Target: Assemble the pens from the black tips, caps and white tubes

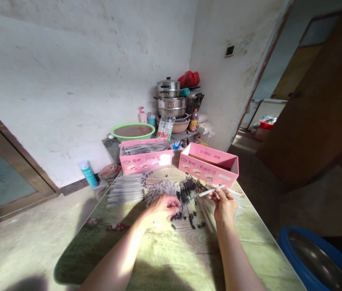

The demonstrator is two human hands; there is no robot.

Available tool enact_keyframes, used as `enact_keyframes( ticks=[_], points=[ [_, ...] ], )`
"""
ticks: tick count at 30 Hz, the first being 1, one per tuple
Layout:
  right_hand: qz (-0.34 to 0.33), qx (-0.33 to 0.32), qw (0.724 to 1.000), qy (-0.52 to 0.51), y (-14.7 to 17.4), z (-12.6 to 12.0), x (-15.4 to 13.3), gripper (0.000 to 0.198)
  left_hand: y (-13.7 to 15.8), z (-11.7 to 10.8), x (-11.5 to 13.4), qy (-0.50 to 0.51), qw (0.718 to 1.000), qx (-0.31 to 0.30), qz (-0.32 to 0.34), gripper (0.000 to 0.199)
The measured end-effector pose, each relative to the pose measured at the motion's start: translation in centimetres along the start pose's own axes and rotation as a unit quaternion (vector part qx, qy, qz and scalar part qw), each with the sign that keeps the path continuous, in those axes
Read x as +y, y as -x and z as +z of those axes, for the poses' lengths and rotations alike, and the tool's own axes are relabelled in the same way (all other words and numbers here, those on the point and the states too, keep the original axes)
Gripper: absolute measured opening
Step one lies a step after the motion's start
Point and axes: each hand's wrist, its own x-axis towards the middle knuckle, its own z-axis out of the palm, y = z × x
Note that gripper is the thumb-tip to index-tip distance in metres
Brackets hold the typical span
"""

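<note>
My right hand (224, 205) grips a slim white pen barrel (207, 192) between thumb and fingers. My left hand (165, 206) pinches a thin dark pen refill (190, 199), whose far end is at or close to the barrel's open end; whether it is inside I cannot tell. Between and beyond the hands lie dark refills (185, 189) and a heap of short whitish pieces (164, 188). Small black caps (192, 220) are scattered on the near side. Finished-looking pens (127, 189) lie in rows to the left. More pale barrels (207, 214) rest beside my right hand.
On the table (164, 250), a pink box (146, 162) full of pens stands left of another pink box (209, 169). Behind are a green basin (132, 130) and stacked pots (171, 106). A blue spray can (88, 174) is at left, a blue-rimmed tub (292, 234) at right.
</note>
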Motion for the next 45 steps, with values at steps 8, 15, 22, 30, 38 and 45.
enact_keyframes(
  ticks=[8,15,22,30,38,45],
  points=[
    [-0.015,-0.004,1.0,0.008,0.1,0.1,0.0,0.031,0.2,-0.1,0.5,-0.031,0.999,-0.032,0.008,0.013],
    [0.015,-0.056,0.998,0.037,0.6,0.3,0.7,0.031,-0.2,0.1,-0.5,0.007,1.0,-0.001,0.013,0.012],
    [0.123,-0.175,0.973,0.09,1.7,0.7,2.0,0.032,-1.0,0.5,-0.3,0.119,0.989,0.077,0.046,0.018],
    [0.202,-0.184,0.961,0.042,1.2,0.2,1.9,0.029,-1.1,-0.5,0.1,0.126,0.973,0.173,0.087,0.024],
    [0.209,-0.116,0.97,-0.033,0.7,0.1,1.5,0.031,-0.2,-0.8,0.2,-0.175,0.974,0.125,0.074,0.006],
    [0.215,-0.131,0.968,-0.019,0.8,0.1,1.6,0.029,-0.2,0.3,0.4,-0.194,0.971,0.12,0.073,0.012]
  ],
)
